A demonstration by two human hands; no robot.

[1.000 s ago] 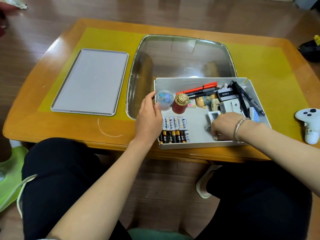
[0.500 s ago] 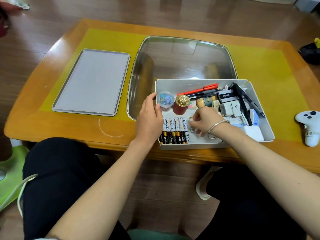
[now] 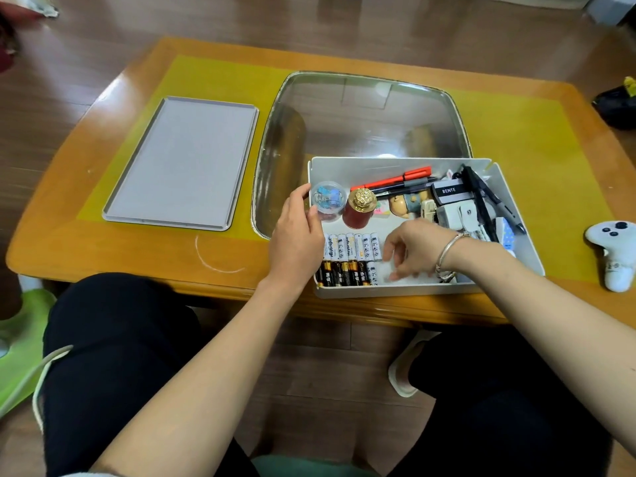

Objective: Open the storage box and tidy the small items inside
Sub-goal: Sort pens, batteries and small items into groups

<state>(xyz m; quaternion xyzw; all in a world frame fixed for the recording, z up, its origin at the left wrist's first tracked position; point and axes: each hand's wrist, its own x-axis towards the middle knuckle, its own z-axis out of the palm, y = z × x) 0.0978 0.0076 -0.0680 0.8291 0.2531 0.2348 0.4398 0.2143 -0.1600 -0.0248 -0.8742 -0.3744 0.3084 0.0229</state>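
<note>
Two hands at open white storage box [image 3: 344,166], lower right of centre on table. Left hand [image 3: 296,235] wraps box's left rim beside clear pot [image 3: 328,200]. Right hand [image 3: 414,247] hangs inside over bare floor, fingers loosely curled, grasping nothing. Batteries [image 3: 351,258] in two rows, lower left of box (likely dense, smooth, roll easily): pinch each mid-barrel. Lid [image 3: 182,163] lies upper left.
</note>
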